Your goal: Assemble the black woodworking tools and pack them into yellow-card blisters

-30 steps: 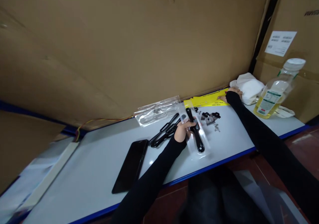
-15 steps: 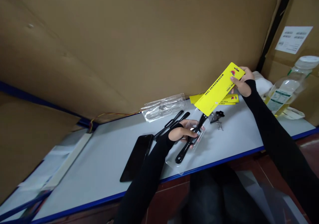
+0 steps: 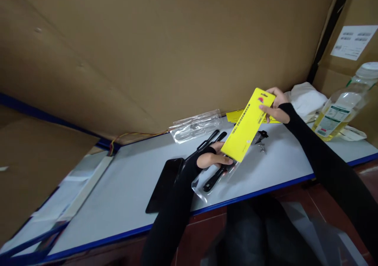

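My left hand (image 3: 213, 158) is closed on a black tool (image 3: 213, 180) lying in a clear plastic shell (image 3: 201, 187), above the table's front part. My right hand (image 3: 275, 105) pinches the top end of a yellow card (image 3: 248, 126). The card's lower end covers the upper part of the tool and meets my left thumb. More yellow cards (image 3: 233, 116) lie behind it by the wall. Small black and metal parts (image 3: 261, 136) rest to the right of the card. Two black tools (image 3: 203, 144) lie behind my left hand.
A black phone (image 3: 163, 185) lies left of my left forearm. Clear plastic shells (image 3: 196, 127) sit against the cardboard wall (image 3: 165, 53). At the right stand a bottle of yellow liquid (image 3: 336, 114) and a white cloth or bag (image 3: 307, 100). A blue edge (image 3: 251, 193) borders the table.
My right hand has moved left and down, bringing the yellow card over the black tool and against my left hand. The view has shifted slightly.
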`<state>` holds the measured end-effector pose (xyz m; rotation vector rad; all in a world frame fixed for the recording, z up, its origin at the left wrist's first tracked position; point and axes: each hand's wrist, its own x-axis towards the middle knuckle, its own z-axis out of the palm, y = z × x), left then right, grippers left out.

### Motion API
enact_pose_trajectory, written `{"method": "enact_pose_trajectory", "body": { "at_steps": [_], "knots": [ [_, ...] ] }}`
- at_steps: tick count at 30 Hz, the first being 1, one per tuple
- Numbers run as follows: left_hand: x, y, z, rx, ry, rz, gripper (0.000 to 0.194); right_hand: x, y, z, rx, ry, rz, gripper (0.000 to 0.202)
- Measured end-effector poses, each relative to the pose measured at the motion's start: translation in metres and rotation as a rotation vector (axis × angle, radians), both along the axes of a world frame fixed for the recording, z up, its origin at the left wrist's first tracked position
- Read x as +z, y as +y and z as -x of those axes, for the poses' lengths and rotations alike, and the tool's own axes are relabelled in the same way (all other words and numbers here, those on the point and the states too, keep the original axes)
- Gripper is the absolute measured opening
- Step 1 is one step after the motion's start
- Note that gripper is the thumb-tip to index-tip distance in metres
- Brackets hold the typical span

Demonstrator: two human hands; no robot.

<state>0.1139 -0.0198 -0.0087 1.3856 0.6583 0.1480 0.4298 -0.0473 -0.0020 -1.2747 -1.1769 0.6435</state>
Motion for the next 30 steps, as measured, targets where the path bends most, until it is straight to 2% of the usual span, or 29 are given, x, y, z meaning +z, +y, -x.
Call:
{"method": "enact_pose_trajectory", "body": {
  "at_steps": [2, 5, 8, 11, 14, 18, 22, 26, 30],
  "knots": [
    [-0.002, 0.01, 0.0, -0.008, -0.012, -0.013, 0.044, -0.008, 0.002, 0.011, 0.077, 0.014, 0.016, 0.072],
    [-0.005, 0.014, -0.001, 0.056, -0.045, -0.067, 0.044, -0.01, 0.006, 0.008, 0.044, 0.033, 0.0, 0.066],
    [-0.003, 0.009, -0.003, 0.059, -0.062, -0.049, 0.046, -0.005, 0.009, -0.013, -0.016, 0.029, -0.029, 0.064],
    [0.004, 0.001, -0.002, -0.011, -0.155, -0.003, 0.052, -0.001, 0.013, -0.041, -0.142, 0.043, -0.117, 0.061],
    [0.01, -0.004, 0.001, -0.047, -0.205, -0.033, 0.055, 0.0, 0.015, -0.069, -0.279, 0.053, -0.223, 0.066],
    [0.013, -0.006, 0.004, -0.027, -0.201, -0.077, 0.058, 0.001, 0.011, -0.091, -0.364, 0.024, -0.236, 0.074],
    [0.015, -0.008, 0.005, -0.04, -0.221, -0.067, 0.058, 0.009, 0.004, -0.088, -0.363, -0.025, -0.248, 0.076],
    [0.016, -0.006, 0.005, -0.081, -0.209, -0.03, 0.053, 0.016, -0.005, -0.068, -0.326, -0.078, -0.268, 0.071],
    [0.012, 0.001, 0.006, -0.124, -0.199, -0.049, 0.048, 0.015, -0.008, -0.051, -0.297, -0.123, -0.244, 0.071]
  ]
}}
